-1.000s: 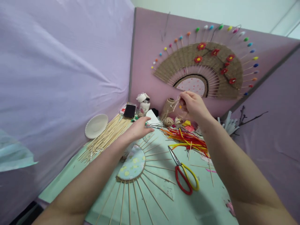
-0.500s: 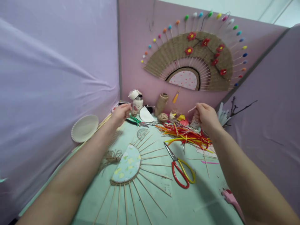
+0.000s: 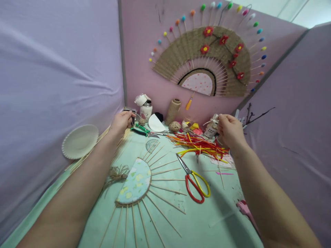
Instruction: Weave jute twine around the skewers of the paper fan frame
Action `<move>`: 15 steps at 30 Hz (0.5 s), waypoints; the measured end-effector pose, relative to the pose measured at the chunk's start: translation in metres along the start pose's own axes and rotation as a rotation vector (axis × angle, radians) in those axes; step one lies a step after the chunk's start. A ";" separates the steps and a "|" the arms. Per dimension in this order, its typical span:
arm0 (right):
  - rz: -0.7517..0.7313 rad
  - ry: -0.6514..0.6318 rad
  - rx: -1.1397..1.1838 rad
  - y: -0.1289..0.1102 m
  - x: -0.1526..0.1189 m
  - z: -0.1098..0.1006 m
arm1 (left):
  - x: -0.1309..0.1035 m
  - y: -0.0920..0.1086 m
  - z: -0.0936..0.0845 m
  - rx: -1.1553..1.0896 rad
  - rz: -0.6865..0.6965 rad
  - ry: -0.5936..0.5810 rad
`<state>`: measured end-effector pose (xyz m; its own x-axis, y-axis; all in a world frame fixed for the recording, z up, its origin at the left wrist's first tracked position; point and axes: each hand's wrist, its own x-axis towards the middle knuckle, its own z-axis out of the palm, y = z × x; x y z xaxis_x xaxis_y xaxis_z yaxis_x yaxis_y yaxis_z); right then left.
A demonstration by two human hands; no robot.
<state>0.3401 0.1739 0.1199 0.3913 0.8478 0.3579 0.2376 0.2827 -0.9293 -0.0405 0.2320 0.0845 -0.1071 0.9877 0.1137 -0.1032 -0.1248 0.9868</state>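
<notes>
1. Pale string (image 3: 208,122) pokes out of the right hand (image 3: 230,129), its fingertips clamped together on it; the left hand (image 3: 122,122) also pinches, on a thin strand (image 3: 136,115).
2. The hands now stand well apart – 1 second ago the left was by the white disc piece (image 3: 156,123) and the right was raised below the wall fan (image 3: 191,41). Whether 1 length runs between them is too fine to tell.
3. That leaves both grips taken up, by my reading, with handling string; the cloth-covered semicircle (image 3: 134,182) with its spread sticks lies on the green surface (image 3: 204,225), touched by neither hand.
4. With the left hand shifted away, the white piece and the green-handled pruners (image 3: 141,130) show more fully, as does the twine cone (image 3: 172,113).
5. Scissors (image 3: 190,173) lie just beside the stick tips, handles toward the person – likely the nearest obstacle on that side.
6. A brown fibre tassel (image 3: 116,174) sits at the semicircle's straight edge, while the left forearm crosses over part of the loose stick bundle (image 3: 122,145).
7. Farther back, red and yellow strips (image 3: 199,146) lie in a heap, and a small labelled jar (image 3: 210,131) stands close behind the right hand, partly hidden.
</notes>
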 end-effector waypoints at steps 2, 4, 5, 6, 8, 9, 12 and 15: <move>-0.025 -0.037 0.013 -0.001 -0.003 0.010 | -0.003 0.008 0.001 0.067 0.007 -0.048; -0.018 -0.060 0.009 0.000 -0.005 0.018 | -0.007 0.015 -0.001 0.155 0.023 -0.084; -0.008 -0.072 -0.006 0.001 -0.006 0.022 | -0.010 0.018 -0.002 0.201 0.032 -0.097; 0.000 -0.086 -0.033 0.003 -0.007 0.026 | -0.013 0.022 -0.004 0.248 0.042 -0.109; -0.002 -0.120 -0.132 0.006 -0.008 0.037 | -0.019 0.028 -0.006 0.373 0.059 -0.123; -0.016 -0.145 -0.199 0.008 -0.009 0.044 | -0.021 0.032 -0.008 0.450 0.073 -0.121; -0.087 -0.244 -0.388 0.015 -0.008 0.073 | -0.024 0.040 -0.014 0.661 0.179 -0.062; -0.116 -0.362 -0.535 0.025 -0.001 0.117 | -0.023 0.044 -0.023 0.767 0.276 -0.046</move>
<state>0.2414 0.2330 0.0861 0.0343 0.9491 0.3131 0.7061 0.1987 -0.6797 -0.0649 0.2016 0.1225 0.0130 0.9359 0.3520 0.6280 -0.2816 0.7255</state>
